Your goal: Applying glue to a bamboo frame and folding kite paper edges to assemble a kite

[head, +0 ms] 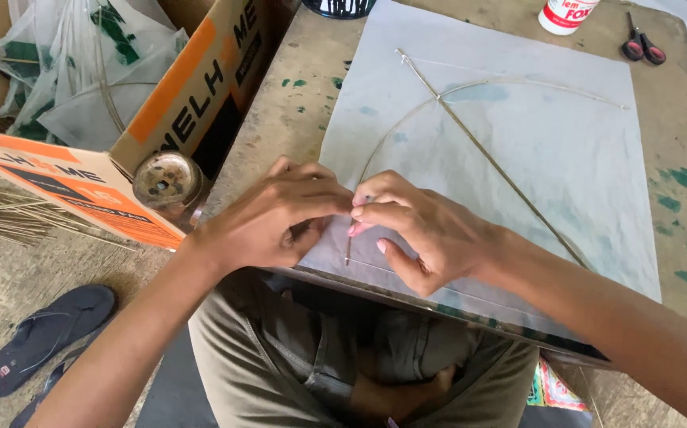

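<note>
- The tabletop, worn and flecked with green paint, carries a large sheet of thin white paper that covers most of it.
- On the paper lies a frame of thin sticks: one straight stick runs diagonally, and a bowed one crosses it near the upper end.
- To the left stands an open cardboard box, brown with orange patches and dark lettering; inside it are folded white-and-green paper pieces with thin sticks.
- Beside the box's corner sits a round spool.
- A bundle of thin sticks lies on the floor left of the box, with dark sandals below it.
- The left hand and right hand meet at the paper's near edge; their fingers are pressed together, pinching the lower end of the bowed stick and the paper there.
- At the far edge: a white glue tub with a red label, red-handled scissors, and a dark basket's base.
</note>
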